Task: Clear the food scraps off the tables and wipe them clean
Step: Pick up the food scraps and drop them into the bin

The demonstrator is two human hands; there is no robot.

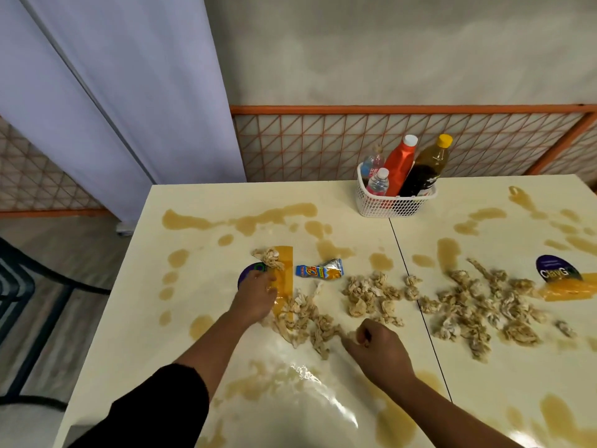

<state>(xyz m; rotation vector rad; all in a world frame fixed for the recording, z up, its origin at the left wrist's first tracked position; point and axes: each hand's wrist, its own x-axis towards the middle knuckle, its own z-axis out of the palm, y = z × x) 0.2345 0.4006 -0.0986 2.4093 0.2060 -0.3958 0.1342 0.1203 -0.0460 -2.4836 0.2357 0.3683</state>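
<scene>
On the left worktop (206, 334) the person is clearing food scraps (371, 294), which are lying in a band across both tables among brown spills (190, 221). The right hand (379, 349) is pinching food scraps at the pile's near edge, its grip curled tight. The left hand (258, 295) is resting on a yellow wrapper (286, 263), its grip unclear. Gathering the rest probably comes next, wiping later.

Stained tables (200, 221) bear scraps (371, 295), wrapper (319, 270), basket (394, 205).
</scene>
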